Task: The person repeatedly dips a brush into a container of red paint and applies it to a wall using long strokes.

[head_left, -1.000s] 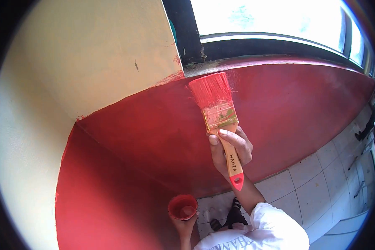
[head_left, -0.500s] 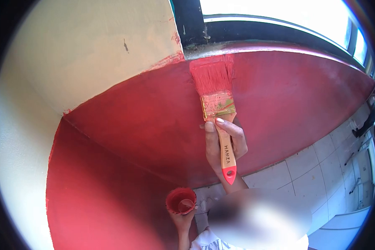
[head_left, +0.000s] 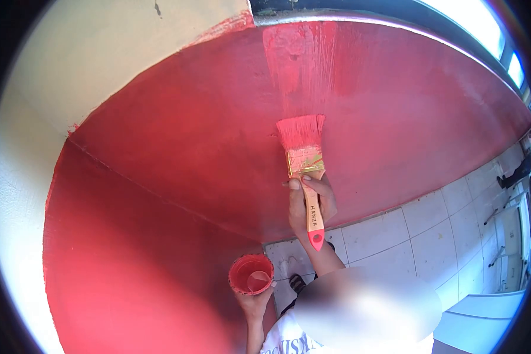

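Note:
A wide paintbrush [head_left: 305,160] with a wooden handle and red tip is pinched in my right hand [head_left: 310,206]. Its bristles, loaded with red paint, press against the red wall [head_left: 218,118]. Above the bristles a wet, brighter red streak [head_left: 298,65] runs up to the ledge under the window. My left hand [head_left: 254,305] holds a red paint cup [head_left: 251,274] from below, lower and to the left of the brush. Paint and a pale patch show inside the cup.
Cream wall [head_left: 112,59] meets the red area at the upper left along an uneven edge. A dark window frame [head_left: 360,13] crosses the top. White floor tiles [head_left: 419,236] lie below, with a sandaled foot [head_left: 297,283] and white panels at the lower right.
The brush in my right hand has moved down the wall, leaving a longer wet streak above it. The view has tilted downward. My left hand still holds the cup.

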`<state>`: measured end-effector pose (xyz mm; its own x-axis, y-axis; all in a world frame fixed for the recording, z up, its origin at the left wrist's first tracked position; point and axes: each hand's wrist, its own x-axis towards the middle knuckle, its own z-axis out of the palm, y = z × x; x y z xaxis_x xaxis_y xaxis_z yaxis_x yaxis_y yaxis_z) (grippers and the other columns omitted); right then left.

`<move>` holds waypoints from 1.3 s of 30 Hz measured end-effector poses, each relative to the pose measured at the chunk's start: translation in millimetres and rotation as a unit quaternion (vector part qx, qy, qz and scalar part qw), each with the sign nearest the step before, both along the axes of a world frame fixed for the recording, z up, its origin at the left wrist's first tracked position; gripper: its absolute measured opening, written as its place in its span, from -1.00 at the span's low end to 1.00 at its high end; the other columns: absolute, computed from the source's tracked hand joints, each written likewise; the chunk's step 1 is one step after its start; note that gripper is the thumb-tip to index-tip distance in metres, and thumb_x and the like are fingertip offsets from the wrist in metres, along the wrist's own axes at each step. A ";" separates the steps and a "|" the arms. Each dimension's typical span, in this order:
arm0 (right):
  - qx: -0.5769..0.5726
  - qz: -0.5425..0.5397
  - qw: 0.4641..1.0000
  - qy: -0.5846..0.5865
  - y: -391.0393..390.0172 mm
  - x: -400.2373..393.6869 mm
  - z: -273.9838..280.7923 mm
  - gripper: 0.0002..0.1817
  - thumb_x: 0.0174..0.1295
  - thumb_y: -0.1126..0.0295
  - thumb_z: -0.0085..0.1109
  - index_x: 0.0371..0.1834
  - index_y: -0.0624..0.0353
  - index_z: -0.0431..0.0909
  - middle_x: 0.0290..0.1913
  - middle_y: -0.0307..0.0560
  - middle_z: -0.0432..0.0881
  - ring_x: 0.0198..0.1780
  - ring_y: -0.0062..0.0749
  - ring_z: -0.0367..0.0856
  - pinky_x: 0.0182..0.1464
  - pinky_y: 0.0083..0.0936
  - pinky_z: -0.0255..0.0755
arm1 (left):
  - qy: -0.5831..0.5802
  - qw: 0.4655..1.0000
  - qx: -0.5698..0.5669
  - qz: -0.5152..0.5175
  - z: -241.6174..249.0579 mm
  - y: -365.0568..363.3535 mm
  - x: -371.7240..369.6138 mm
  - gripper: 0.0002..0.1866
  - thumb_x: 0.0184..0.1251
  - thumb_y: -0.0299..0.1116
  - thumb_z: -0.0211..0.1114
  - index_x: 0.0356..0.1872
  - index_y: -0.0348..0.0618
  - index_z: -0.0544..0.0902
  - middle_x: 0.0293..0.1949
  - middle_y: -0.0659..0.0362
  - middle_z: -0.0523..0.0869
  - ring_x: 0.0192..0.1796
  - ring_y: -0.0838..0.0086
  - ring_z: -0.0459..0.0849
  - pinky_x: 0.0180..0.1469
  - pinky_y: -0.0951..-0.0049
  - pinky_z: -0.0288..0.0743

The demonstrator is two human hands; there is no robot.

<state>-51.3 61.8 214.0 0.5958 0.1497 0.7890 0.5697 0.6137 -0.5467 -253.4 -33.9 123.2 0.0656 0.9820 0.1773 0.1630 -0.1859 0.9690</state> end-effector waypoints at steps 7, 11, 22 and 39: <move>-0.028 0.012 0.998 0.063 2.9 -11.8 -54.0 -0.79 0.14 0.66 0.16 -0.18 0.27 0.40 -0.31 0.05 0.53 -0.37 -0.39 0.62 -0.33 -0.48 0.64 | -0.013 1.000 -0.009 -0.017 -6.3 -1.8 -2.1 -0.26 -0.28 -0.64 0.47 0.11 -0.26 0.39 -0.07 0.08 0.61 -0.06 0.37 0.65 0.05 0.38 0.53; -0.019 -0.004 0.994 0.108 6.3 -18.6 -79.3 -0.78 0.08 0.64 0.23 -0.22 0.23 0.46 -0.39 0.02 0.57 -0.43 -0.38 0.60 -0.38 -0.53 0.49 | -0.004 0.999 -0.027 -0.016 -12.4 -4.3 -7.6 -0.25 -0.28 -0.64 0.47 0.11 -0.26 0.39 -0.06 0.08 0.61 -0.05 0.38 0.64 0.05 0.38 0.53; -0.088 -0.014 0.990 0.106 -2.9 -26.5 -136.7 -0.80 0.16 0.60 0.21 -0.17 0.24 0.44 -0.26 0.00 0.58 -0.42 -0.47 0.60 -0.35 -0.56 0.56 | 0.025 1.000 -0.004 -0.010 -1.6 -2.3 -1.3 -0.22 -0.32 -0.59 0.52 0.11 -0.22 0.40 0.01 0.10 0.58 0.06 0.35 0.58 0.14 0.35 0.45; 0.054 0.050 0.995 -0.064 -23.4 15.7 64.3 -0.80 0.24 0.54 0.05 -0.07 0.27 0.40 -0.26 0.00 0.53 -0.37 -0.35 0.63 -0.37 -0.50 0.54 | -0.005 1.000 0.012 -0.019 2.0 3.6 5.3 -0.14 -0.36 -0.55 0.56 0.15 -0.21 0.36 0.04 0.08 0.54 0.11 0.33 0.54 0.20 0.31 0.39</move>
<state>-35.6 38.4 278.3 0.4755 0.1131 0.8724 0.5643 0.7215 -0.4012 -248.1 -30.3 125.2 0.1004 0.9743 0.2018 0.1456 -0.2151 0.9657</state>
